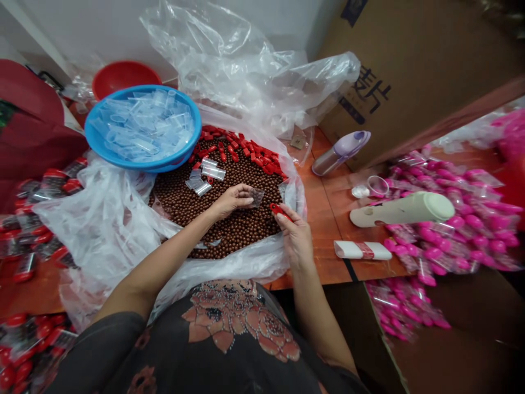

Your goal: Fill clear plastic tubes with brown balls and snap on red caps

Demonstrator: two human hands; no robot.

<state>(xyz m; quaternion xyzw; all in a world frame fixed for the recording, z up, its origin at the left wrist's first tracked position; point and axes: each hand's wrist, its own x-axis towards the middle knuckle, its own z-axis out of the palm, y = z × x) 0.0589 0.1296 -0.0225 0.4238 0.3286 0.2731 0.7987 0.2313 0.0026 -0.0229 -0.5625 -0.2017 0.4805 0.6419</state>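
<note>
My left hand (234, 201) pinches a clear plastic tube (257, 197) over a heap of small brown balls (246, 227). To its right, my right hand (296, 234) grips a red plastic cap (280, 211) near the edge of the heap. The two pieces are apart. Several loose clear tubes (213, 169) lie on the balls beyond my left hand. Red caps (258, 153) are strewn along the far rim of the heap. The balls rest in a spread white plastic bag (246, 271). Whether the tube holds any balls is hard to make out.
A blue basin (143, 164) of clear tubes stands far left, before a red bowl (125, 76). Red-capped filled tubes (27, 265) pile at left. On the right are a purple bottle (341, 152), a pale green bottle (404, 210), pink packages (451, 230) and a large carton (410, 71).
</note>
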